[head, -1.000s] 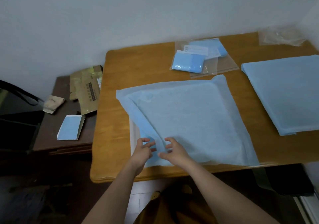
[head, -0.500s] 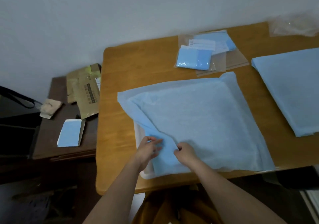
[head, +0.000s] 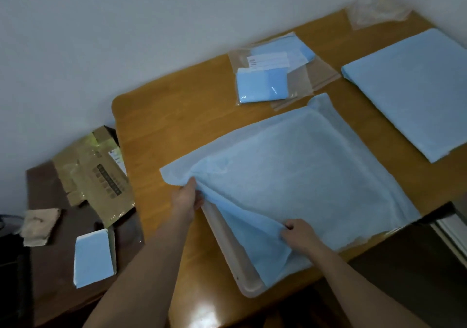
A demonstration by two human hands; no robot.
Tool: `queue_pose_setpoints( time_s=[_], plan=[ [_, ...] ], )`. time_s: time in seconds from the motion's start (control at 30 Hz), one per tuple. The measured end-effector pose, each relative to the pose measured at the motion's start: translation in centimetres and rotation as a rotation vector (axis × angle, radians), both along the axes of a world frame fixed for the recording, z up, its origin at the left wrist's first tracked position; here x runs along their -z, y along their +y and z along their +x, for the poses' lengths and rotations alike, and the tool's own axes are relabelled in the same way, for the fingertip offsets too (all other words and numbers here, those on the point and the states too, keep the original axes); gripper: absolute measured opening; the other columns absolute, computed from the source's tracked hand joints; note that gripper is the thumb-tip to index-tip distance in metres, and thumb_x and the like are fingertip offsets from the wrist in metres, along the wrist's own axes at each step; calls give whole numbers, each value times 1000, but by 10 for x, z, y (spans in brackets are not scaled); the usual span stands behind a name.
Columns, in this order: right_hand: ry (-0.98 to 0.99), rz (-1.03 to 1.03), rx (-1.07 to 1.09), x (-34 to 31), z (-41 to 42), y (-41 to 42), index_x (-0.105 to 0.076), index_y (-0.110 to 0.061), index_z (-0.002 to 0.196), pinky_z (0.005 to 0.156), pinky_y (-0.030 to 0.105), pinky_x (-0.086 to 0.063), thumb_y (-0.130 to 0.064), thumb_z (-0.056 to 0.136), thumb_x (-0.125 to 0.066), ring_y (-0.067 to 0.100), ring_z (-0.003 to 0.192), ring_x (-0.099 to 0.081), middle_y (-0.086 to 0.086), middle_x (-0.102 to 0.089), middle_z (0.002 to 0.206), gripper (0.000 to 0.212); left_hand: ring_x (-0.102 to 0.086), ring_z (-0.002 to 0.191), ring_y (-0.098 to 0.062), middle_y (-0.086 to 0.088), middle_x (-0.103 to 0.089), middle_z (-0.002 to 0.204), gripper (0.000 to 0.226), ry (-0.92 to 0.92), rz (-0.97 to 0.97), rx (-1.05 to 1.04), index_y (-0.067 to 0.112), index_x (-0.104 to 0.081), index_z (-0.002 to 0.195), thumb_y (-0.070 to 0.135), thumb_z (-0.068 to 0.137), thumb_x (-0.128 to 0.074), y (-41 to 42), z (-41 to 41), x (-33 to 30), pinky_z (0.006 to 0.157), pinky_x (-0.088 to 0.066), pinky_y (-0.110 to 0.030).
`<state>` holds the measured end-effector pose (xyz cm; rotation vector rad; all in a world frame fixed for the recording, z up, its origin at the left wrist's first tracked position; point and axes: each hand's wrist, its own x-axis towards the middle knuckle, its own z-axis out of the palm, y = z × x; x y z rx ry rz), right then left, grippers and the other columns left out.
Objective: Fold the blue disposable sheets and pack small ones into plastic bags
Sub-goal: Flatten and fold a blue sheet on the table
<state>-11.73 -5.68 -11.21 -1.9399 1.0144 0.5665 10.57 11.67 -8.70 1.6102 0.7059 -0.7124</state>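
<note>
From the head view, a wooden tabletop point(head: 161, 125) stands against a plain pale wall point(head: 126, 24), and at its near edge a large blue sheet point(head: 303, 171) drapes over a pale tray point(head: 227, 246). The left hand point(head: 187, 196) pinches the sheet's left corner with curled fingers, while the right hand point(head: 298, 234) grips its near edge, fingers closed on the fabric. Beyond the sheet lie bagged small sheets point(head: 262, 82); right of it sits a folded stack point(head: 414, 90); left of the tabletop, a dark side table point(head: 50, 264) carries torn cardboard point(head: 96, 171).
</note>
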Motion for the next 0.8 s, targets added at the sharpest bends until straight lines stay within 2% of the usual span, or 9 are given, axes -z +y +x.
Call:
queue_pose_setpoints(
  time_s=[0.07,0.13,0.2,0.3,0.43,0.53,0.57,0.7,0.8],
  plan=[
    [4,16,30,-2,0,-1,-28,-20,56,45,24,-15,-3,77,-54,11,52,-27,-3,-26,56,37,-60,97,-25,-9,-60,110,49,-2,36,-56,8,-53,125,40,89,-65,0,14,3,74,-51,-34],
    [6,43,62,-3,-1,-3,-29,-20,55,46,26,-16,-2,77,-53,11,51,-28,-3,-27,55,38,-58,100,-23,-5,-59,111,51,18,9,-98,13,-53,122,44,85,-68,0,23,4,80,-50,-35],
    [-6,86,124,-4,-3,-4,-29,-21,57,48,26,-17,-3,77,-51,12,54,-28,-4,-26,56,35,-59,95,-21,-3,-61,102,42,59,-70,-148,15,-52,114,43,86,-68,-3,29,4,80,-49,-33],
    [-17,117,176,-6,-6,-6,-29,-22,59,47,26,-17,-4,78,-50,11,54,-28,-4,-26,58,33,-58,82,-20,-5,-58,91,29,121,-104,-193,13,-50,112,28,91,-63,-2,39,2,78,-48,-31],
    [-22,188,228,-12,-10,-8,-27,-22,61,45,21,-18,-5,79,-48,10,51,-26,-5,-24,58,34,-57,77,-20,-8,-56,93,25,110,-65,-160,10,-47,113,17,92,-58,-1,51,-5,68,-49,-30],
    [-45,263,266,-21,-15,-15,-32,-20,59,50,22,-27,-6,81,-49,10,51,-32,-5,-28,57,31,-58,96,-24,-7,-56,108,37,21,-26,-149,9,-47,125,21,92,-58,-10,61,-18,78,-51,-33],
    [-58,305,288,-25,-16,-19,-36,-18,60,52,23,-33,-6,82,-49,10,53,-37,-4,-32,58,28,-59,96,-23,-7,-57,107,37,-31,-9,-152,9,-47,125,20,92,-60,-15,64,-24,78,-51,-33],
    [-113,337,362,-39,-21,-41,-47,-13,69,62,29,-42,-5,79,-50,18,69,-44,6,-40,71,13,-59,75,-16,-2,-58,84,17,-303,54,-112,12,-51,103,15,90,-63,-46,70,-48,68,-51,-32],
    [-156,306,469,-46,-25,-63,-38,-14,59,61,30,-38,-1,74,-48,19,66,-37,4,-35,64,22,-58,68,-18,0,-55,75,7,-506,138,2,11,-55,90,11,90,-62,-76,68,-62,67,-50,-33]
  ],
)
